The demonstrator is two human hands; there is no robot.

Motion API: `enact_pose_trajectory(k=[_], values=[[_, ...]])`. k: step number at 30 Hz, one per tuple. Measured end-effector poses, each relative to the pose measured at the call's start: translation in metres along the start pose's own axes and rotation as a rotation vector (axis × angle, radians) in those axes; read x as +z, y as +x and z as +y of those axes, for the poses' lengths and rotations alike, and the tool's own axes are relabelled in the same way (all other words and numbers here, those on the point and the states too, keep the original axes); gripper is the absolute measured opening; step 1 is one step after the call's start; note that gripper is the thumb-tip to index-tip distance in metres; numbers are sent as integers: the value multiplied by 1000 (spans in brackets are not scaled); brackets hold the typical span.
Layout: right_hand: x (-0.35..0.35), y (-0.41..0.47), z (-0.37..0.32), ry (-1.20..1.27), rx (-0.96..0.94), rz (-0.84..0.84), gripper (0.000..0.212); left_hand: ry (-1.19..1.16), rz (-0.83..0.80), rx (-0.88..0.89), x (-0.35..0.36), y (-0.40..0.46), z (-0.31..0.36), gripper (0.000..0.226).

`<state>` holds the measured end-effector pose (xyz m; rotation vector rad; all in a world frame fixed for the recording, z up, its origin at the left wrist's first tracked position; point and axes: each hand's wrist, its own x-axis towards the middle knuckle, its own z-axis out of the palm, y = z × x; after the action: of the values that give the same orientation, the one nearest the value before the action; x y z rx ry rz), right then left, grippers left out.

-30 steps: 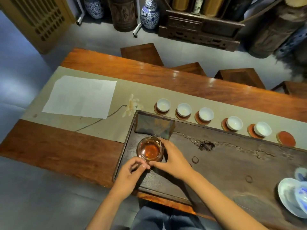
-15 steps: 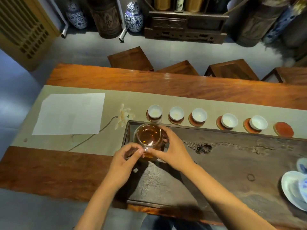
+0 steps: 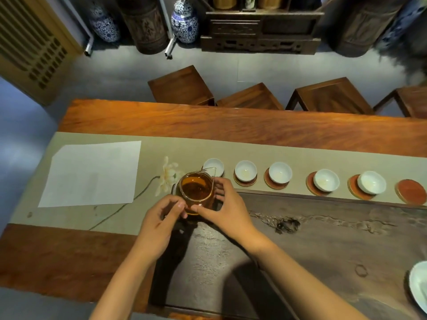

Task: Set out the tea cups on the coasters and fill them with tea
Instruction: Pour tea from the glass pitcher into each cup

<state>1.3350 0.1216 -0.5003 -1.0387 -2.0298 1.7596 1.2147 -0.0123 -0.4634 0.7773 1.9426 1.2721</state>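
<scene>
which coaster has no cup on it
The rightmost coaster, at the far right end of the row. The other coasters each hold a white cup; this one's red top is bare.

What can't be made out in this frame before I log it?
- Leftmost white tea cup, head view: the clear glass pitcher of amber tea covers its near side and its coaster.
- Pitcher base: hidden by the left hand and right hand, so whether it rests on the dark stone tea tray is unclear.
- White and blue porcelain dish: cut off by the right edge.
- White paper sheet: print too faint to read.
</scene>
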Motion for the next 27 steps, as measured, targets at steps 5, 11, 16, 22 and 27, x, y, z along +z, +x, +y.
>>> enact_pose_trajectory(k=[5,11,16,22,27], values=[[2,14,1,-4,9,1,74,10,18,1,-1,16,4,25],[7,25,1,-70,-41,58,62,88,10,9,-1,31,2,18],[14,32,8,-39,-7,51,59,140,7,5,-3,40,-3,21],[19,39,12,13,24,49,61,179,13,40,-5,48,-3,26],[22,41,14,67,54,49,61,194,3,47,-6,54,0,26]])
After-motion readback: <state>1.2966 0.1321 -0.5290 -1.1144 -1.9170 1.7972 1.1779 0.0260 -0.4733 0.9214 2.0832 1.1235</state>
